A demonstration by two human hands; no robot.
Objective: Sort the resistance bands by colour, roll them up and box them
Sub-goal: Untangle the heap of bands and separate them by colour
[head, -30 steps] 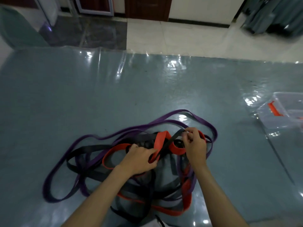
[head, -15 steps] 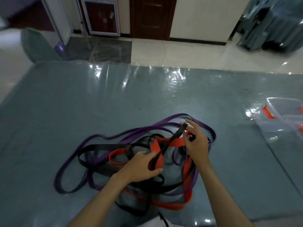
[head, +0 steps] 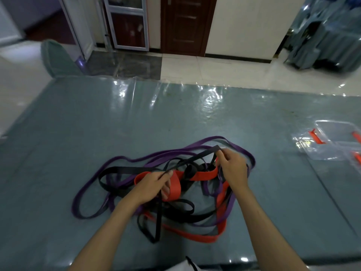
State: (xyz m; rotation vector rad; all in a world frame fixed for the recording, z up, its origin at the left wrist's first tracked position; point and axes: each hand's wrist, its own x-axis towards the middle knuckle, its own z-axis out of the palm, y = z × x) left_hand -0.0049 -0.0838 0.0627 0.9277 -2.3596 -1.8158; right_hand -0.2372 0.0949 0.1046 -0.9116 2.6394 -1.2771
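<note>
A tangled heap of resistance bands lies on the blue-grey table: purple bands, black bands and red bands looped through each other. My right hand pinches the far end of a black band lifted above the heap. My left hand grips the same black band lower down, with a fold of red band against its fingers. The stretch of black band between the two hands is pulled straight.
A clear plastic box with red latches stands at the table's right edge. A chair back shows beyond the far left corner. Shiny plastic film covers the tabletop; tiled floor and doors lie behind.
My right hand has lifted the end of the black band up and away from the heap, drawing it taut. My left hand has slid along it. The camera has tilted up.
</note>
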